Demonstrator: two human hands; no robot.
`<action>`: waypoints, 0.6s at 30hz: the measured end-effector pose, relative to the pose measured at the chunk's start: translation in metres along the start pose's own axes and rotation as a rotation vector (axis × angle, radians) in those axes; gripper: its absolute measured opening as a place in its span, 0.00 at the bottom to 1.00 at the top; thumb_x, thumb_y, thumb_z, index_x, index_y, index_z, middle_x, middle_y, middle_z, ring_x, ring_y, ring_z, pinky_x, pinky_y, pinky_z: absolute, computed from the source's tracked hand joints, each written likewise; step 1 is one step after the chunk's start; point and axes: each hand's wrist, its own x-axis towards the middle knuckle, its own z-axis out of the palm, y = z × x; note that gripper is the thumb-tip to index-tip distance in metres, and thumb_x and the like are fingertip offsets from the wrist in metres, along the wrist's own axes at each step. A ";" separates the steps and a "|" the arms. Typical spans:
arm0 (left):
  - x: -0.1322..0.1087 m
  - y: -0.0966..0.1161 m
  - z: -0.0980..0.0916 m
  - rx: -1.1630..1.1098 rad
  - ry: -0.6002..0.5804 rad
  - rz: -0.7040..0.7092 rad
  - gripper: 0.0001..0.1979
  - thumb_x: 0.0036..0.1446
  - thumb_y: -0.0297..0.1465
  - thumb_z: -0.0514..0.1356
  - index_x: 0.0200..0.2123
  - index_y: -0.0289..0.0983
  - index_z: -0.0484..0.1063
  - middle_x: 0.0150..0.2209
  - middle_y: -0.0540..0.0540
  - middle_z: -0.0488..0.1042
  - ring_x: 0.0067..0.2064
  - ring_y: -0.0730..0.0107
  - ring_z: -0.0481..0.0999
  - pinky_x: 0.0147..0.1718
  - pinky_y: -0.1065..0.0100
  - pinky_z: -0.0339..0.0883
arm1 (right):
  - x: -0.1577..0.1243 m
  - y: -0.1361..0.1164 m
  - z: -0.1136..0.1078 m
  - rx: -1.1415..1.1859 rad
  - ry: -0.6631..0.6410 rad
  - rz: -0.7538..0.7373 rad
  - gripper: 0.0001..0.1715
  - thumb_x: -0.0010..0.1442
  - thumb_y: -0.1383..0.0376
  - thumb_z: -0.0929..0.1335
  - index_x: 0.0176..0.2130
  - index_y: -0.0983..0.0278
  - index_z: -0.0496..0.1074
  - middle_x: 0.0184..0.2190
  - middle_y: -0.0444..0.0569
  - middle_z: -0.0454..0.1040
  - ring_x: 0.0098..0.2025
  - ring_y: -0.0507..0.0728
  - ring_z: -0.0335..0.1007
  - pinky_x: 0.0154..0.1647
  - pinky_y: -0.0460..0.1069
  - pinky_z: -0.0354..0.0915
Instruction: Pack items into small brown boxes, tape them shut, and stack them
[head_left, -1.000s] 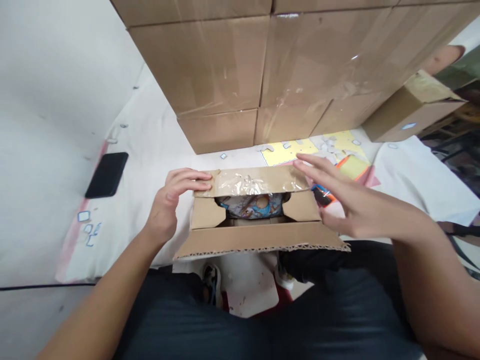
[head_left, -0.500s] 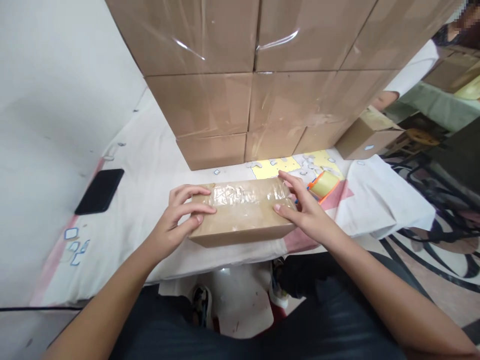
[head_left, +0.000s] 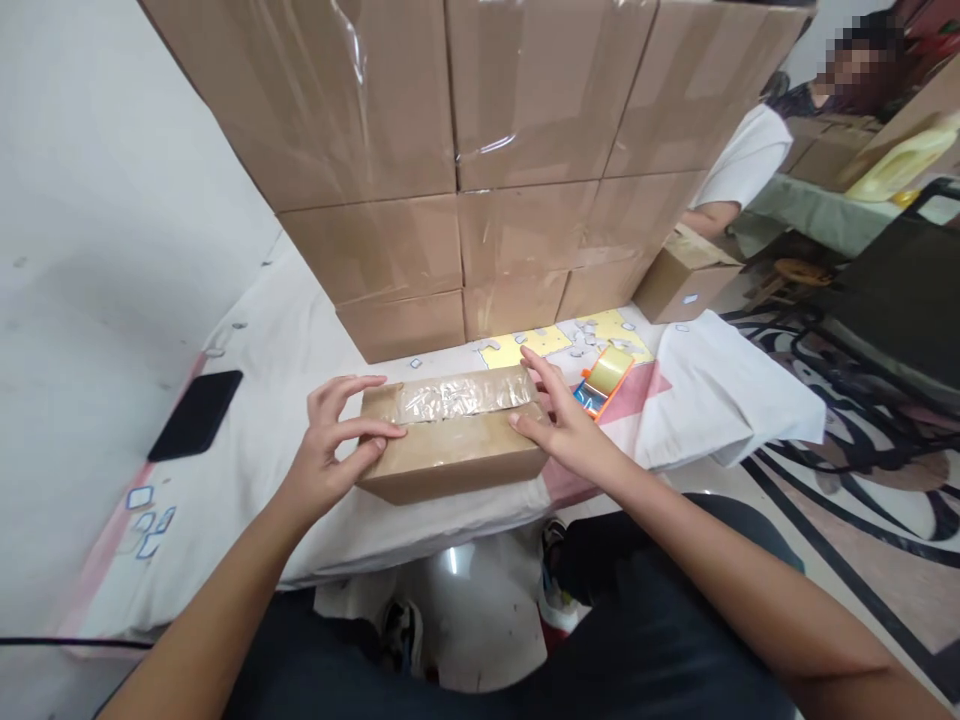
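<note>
A small cardboard box [head_left: 457, 440] with clear, wrinkled tape along its top lies near the front edge of the cloth-covered table. My left hand [head_left: 334, 435] rests on its left end, fingers bent over the top. At the right end, my right hand [head_left: 555, 410] has its thumb on the top and its other fingers at the far corner. Both hands hold the box between them. Just right of my right hand lies an orange and blue tape dispenser [head_left: 606, 378] with a yellowish roll.
Stacked, taped cartons [head_left: 525, 230] rise behind the box. A black phone [head_left: 196, 415] lies at the left by the wall. Another carton [head_left: 686, 275] stands at the right, near a person's arm [head_left: 712, 215]. A chair [head_left: 900, 300] is farther right.
The view has shifted, showing more of the stack and the person at the right. My left fingers have lifted slightly and spread over the box's left end; both hands remain at the box.
</note>
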 end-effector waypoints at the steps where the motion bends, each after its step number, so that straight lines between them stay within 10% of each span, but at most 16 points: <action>1: 0.000 0.001 -0.001 0.031 0.027 0.028 0.10 0.60 0.31 0.60 0.35 0.50 0.82 0.62 0.51 0.66 0.65 0.45 0.57 0.64 0.34 0.47 | -0.001 0.002 -0.001 0.026 0.033 0.017 0.46 0.60 0.55 0.71 0.70 0.50 0.49 0.68 0.54 0.54 0.64 0.64 0.59 0.61 0.64 0.65; 10: 0.005 0.014 -0.005 0.145 0.035 0.124 0.10 0.61 0.32 0.60 0.41 0.51 0.79 0.61 0.50 0.69 0.65 0.44 0.57 0.64 0.35 0.50 | 0.002 0.032 -0.067 -0.117 0.630 -0.118 0.31 0.58 0.52 0.71 0.57 0.56 0.63 0.57 0.53 0.67 0.54 0.61 0.67 0.52 0.60 0.66; 18: 0.005 0.010 -0.003 0.213 -0.005 0.213 0.14 0.60 0.34 0.60 0.49 0.53 0.76 0.61 0.49 0.70 0.63 0.42 0.61 0.61 0.37 0.52 | 0.017 0.089 -0.085 0.249 0.924 0.249 0.33 0.47 0.51 0.74 0.47 0.59 0.61 0.42 0.46 0.65 0.43 0.57 0.69 0.47 0.56 0.69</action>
